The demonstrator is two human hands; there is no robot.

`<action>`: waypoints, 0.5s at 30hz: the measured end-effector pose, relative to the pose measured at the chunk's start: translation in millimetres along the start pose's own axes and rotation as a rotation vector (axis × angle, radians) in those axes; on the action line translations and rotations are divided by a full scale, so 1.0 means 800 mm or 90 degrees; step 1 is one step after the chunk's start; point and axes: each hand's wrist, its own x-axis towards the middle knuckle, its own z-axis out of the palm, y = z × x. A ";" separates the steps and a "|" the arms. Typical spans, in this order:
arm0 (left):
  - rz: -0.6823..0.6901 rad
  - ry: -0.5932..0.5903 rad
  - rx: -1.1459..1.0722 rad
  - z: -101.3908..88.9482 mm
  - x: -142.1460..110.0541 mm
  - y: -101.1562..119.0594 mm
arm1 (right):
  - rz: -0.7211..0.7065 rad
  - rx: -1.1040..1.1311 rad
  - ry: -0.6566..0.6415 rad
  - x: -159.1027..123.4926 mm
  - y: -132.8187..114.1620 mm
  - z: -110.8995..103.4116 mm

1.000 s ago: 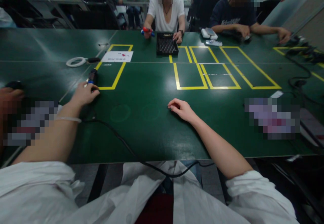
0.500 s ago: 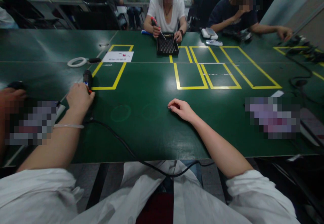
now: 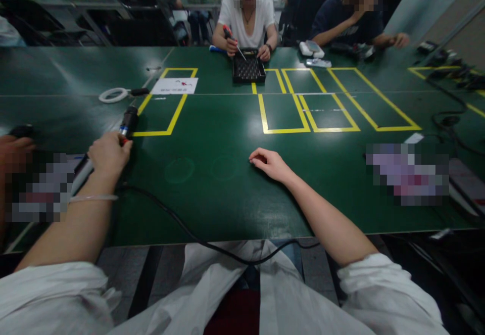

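Observation:
My left hand (image 3: 109,158) is wrapped round a black electric screwdriver (image 3: 129,118) with a blue ring and a red part near my thumb. The tool's tip points away from me, towards the back of the table. A black cord (image 3: 170,213) runs from beside my left wrist across the table and over its front edge. My right hand (image 3: 270,164) rests on the green table (image 3: 235,203), its fingers curled and the thumb tip close to the index finger. Whether anything tiny sits between those fingertips I cannot make out.
Yellow tape outlines (image 3: 286,132) mark the table. A white card (image 3: 174,86) and a coiled white cable (image 3: 113,95) lie at the back left. Opposite, a person holds a red-black screwdriver (image 3: 227,33) over a black tray (image 3: 248,76). Another person's hand (image 3: 17,153) is at the far left.
My left hand has drawn back and to the left with the electric screwdriver, which now slants more. My right hand has stayed put. The co-worker's arm at the right has pulled inward.

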 end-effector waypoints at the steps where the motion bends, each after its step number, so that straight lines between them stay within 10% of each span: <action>1: -0.023 -0.005 -0.019 -0.001 0.004 0.001 | 0.000 -0.001 0.001 0.000 0.001 0.000; 7: 0.053 0.055 -0.238 -0.035 -0.008 0.073 | -0.003 -0.003 -0.002 0.001 0.004 0.001; 15: 0.305 -0.414 -0.778 -0.076 -0.129 0.245 | 0.034 0.084 -0.010 0.000 0.003 -0.001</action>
